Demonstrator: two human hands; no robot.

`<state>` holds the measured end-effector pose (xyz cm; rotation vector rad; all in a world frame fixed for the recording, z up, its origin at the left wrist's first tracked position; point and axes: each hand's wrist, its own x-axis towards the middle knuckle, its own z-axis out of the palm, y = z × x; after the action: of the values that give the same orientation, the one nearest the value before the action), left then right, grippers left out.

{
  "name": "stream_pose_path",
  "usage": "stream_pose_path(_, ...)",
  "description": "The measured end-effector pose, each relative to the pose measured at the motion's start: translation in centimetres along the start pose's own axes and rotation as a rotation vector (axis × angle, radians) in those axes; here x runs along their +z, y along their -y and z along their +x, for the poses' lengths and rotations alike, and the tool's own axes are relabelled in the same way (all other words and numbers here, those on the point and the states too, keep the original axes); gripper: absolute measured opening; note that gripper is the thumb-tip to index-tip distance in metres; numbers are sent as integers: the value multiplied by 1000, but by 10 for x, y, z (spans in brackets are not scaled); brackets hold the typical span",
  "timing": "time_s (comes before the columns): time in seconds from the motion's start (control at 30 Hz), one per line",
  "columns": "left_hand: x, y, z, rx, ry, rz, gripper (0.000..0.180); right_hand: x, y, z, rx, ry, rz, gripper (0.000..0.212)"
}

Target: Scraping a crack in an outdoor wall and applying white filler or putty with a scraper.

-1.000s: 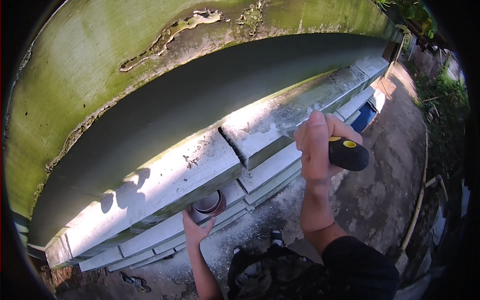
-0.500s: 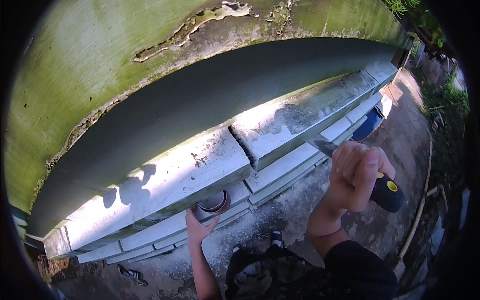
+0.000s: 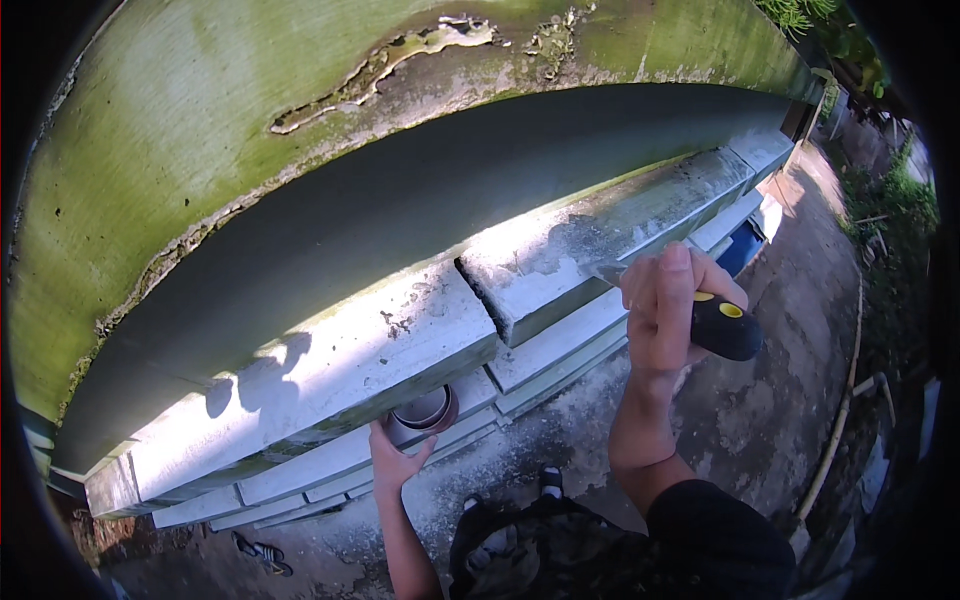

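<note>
My right hand (image 3: pixel 665 310) is closed around the black and yellow handle of a scraper (image 3: pixel 728 330), whose thick end sticks out at the right of my fist. Its flat metal blade points left and lies over the front edge of the right-hand slab (image 3: pixel 560 250), though contact is hard to make out. Lower down, my left hand (image 3: pixel 398 462) grips a round, reddish-brown container (image 3: pixel 447 410) with a pale inside, thumb and fingers on its side. The container is just below the front edge of the left-hand slab (image 3: pixel 350 345). Its contents cannot be made out.
A green, stained wall (image 3: pixel 200 130) with peeling paint overhangs the slabs. A dark gap (image 3: pixel 480 295) separates the two slabs, and lower steps (image 3: pixel 560 350) run beneath. Sandals (image 3: pixel 262 550) lie at lower left. A blue object (image 3: pixel 740 248) and a long pole (image 3: pixel 840 430) are at right.
My right hand has moved left and upward with the scraper, bringing its blade over the slab's edge. My left hand and the container stay almost in place.
</note>
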<state>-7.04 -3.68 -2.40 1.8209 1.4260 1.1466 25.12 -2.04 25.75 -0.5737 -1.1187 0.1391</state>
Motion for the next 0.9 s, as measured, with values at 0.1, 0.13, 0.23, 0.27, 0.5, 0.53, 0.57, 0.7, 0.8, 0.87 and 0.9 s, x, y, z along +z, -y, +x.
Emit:
stream_pose_path(0.1,-1,-6,0,-13,10,4,125,0,7,6,36,-57,70,41)
stream_pose_path(0.13,-1,-8,2,-17,20,11,125,-5,19,2,-1,-17,111,40)
stream_pose_path(0.23,0,-6,2,-50,28,9,126,-4,12,-4,-31,20,32,40)
stream_pose_path(0.27,-2,-4,0,-54,23,12,126,-2,-2,-3,-17,18,-50,41)
stream_pose_path(0.5,-2,-10,3,-8,1,20,120,-2,-3,-2,23,42,26,39)
stream_pose_path(0.53,-2,-13,5,-18,9,8,117,0,-8,0,23,52,-39,39)
stream_pose_path(0.57,-1,-13,7,-14,7,7,117,-2,-3,-1,19,52,-39,39)
stream_pose_path(0.7,-2,-21,12,67,-10,5,113,11,-18,1,34,9,-52,43)
stream_pose_path(0.8,2,-19,13,80,-54,-1,115,3,-13,2,39,36,73,43)
stream_pose_path(0.87,-3,-18,12,93,-79,-13,120,1,7,-2,47,43,163,43)
stream_pose_path(0.9,-1,-14,11,94,-62,-18,129,0,1,1,46,50,169,43)
